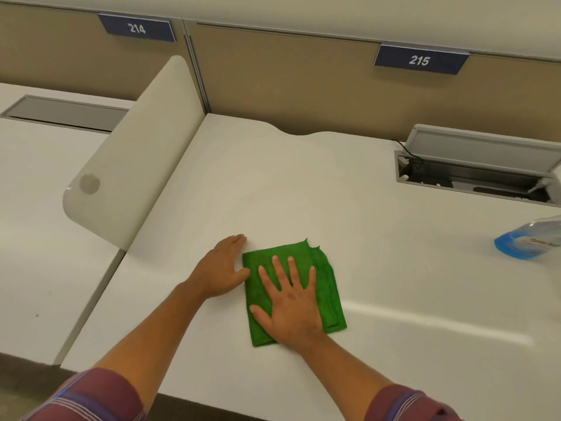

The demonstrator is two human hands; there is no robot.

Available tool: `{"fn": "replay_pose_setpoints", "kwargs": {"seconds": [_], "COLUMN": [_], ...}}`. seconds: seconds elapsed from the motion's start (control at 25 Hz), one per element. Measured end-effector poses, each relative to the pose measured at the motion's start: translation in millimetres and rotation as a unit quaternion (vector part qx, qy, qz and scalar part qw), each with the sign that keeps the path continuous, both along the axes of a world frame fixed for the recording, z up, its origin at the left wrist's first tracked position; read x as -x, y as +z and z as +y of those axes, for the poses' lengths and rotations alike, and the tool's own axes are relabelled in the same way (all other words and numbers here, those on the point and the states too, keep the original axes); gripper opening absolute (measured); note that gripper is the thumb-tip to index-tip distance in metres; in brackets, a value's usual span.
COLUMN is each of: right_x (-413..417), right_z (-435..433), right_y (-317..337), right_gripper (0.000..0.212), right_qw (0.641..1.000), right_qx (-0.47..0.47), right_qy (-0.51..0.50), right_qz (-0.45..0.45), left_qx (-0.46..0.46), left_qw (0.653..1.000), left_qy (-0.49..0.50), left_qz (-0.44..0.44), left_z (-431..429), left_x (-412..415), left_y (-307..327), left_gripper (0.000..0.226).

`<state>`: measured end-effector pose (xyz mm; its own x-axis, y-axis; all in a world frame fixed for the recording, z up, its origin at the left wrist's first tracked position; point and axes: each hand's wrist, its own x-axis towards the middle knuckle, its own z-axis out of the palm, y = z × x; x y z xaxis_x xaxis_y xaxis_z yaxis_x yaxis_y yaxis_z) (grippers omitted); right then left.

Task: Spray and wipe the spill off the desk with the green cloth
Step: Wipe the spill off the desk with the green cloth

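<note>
A folded green cloth [326,281] lies flat on the white desk [273,192] near its front edge. My right hand [290,302] presses down on the cloth with its fingers spread. My left hand [221,268] rests flat on the desk right beside the cloth's left edge, its thumb touching the cloth. A spray bottle with blue liquid [528,238] lies on the desk at the far right, partly cut off by the frame. No spill shows on the desk surface.
A white rounded divider panel [136,159] stands along the desk's left side. An open cable hatch [476,171] sits at the back right. Tan partition walls with signs 214 and 215 run behind.
</note>
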<state>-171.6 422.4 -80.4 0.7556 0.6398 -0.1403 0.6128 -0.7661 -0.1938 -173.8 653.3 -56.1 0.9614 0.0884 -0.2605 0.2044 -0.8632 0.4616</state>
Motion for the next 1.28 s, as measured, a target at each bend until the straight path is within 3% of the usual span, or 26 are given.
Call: {"fn": "replay_pose_setpoints", "kwargs": {"seconds": [0.28, 0.52, 0.68, 0.84, 1.0, 1.12, 1.28], "right_x": [24.9, 22.9, 13.5, 2.0, -5.6, -8.3, -15.6], "right_z": [-66.1, -110.4, -158.5, -210.5, -229.5, -222.1, -218.2], "right_y": [-1.1, 7.5, 4.5, -0.8, 0.3, 7.3, 23.8], "right_gripper": [0.086, 0.093, 0.078, 0.062, 0.058, 0.046, 0.026], "right_qw": [0.996, 0.981, 0.981, 0.996, 0.998, 0.997, 0.994], "right_qx": [-0.002, -0.063, -0.110, -0.065, -0.040, -0.044, -0.070], "right_qy": [-0.084, -0.174, -0.157, -0.056, -0.042, -0.057, -0.081], "right_qz": [0.024, 0.067, 0.028, 0.000, -0.013, -0.001, 0.034], "left_qx": [-0.080, -0.064, -0.121, -0.122, -0.100, -0.096, -0.036], "left_qw": [0.994, 0.981, 0.972, 0.972, 0.977, 0.979, 0.989], "left_qy": [-0.045, -0.155, -0.188, -0.187, -0.173, -0.155, -0.099], "left_qz": [-0.057, -0.099, -0.072, -0.075, -0.078, -0.091, -0.102], "left_z": [-48.8, -139.7, -164.0, -155.5, -151.8, -154.7, -158.0], "left_x": [17.9, 46.4, 50.6, 51.9, 50.8, 51.1, 47.0], "left_y": [-4.9, -0.3, -6.7, -13.8, -13.1, -12.7, -2.0], "left_gripper": [0.090, 0.080, 0.084, 0.086, 0.082, 0.070, 0.038]}}
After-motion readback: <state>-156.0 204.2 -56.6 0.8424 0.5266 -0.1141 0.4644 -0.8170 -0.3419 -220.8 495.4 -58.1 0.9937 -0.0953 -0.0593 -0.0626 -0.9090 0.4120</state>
